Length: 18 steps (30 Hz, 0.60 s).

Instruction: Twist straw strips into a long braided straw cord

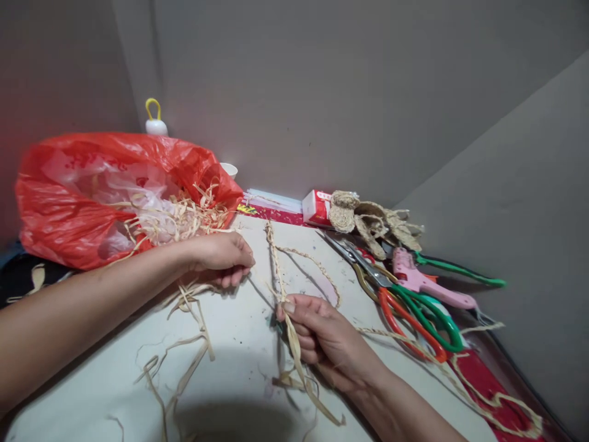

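Observation:
A straw braid stands out from the fingers of my right hand, which pinches it at its lower end. Loose flat straw strands hang below that grip toward me. My left hand is closed, thumb against fingers, on a thin straw strand that runs across to the braid. A thinner plaited cord curves off to the right of the braid onto the white tabletop.
At the left, a red plastic bag spills straw. Scattered straw lies before my left forearm. On the right are scissors with green and orange handles, a pink glue gun, woven straw pieces and a red-white box.

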Available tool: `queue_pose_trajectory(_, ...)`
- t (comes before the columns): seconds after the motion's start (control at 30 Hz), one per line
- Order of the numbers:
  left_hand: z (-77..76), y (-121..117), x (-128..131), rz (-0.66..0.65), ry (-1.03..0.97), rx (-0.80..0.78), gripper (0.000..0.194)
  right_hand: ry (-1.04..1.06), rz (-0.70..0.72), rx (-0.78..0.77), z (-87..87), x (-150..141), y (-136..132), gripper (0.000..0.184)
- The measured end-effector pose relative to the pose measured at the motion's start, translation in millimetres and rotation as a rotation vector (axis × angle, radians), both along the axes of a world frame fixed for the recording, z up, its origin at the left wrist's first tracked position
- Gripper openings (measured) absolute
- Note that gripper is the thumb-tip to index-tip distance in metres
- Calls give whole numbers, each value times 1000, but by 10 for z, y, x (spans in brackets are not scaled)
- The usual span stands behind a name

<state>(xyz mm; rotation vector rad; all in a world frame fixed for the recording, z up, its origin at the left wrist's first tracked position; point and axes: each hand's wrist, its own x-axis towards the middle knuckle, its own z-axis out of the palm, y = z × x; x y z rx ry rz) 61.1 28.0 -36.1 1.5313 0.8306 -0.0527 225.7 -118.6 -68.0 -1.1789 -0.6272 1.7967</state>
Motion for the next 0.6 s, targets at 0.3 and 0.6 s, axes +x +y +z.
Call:
queue_pose_trajectory(0.3,810,-122,-295,335,-299,553,22,43,17,-3,-36,-8,17,32)
queue_pose_trajectory(0.6,836,202,-652,369,173,1221,23,10,-55,-43,25,-63,6,34)
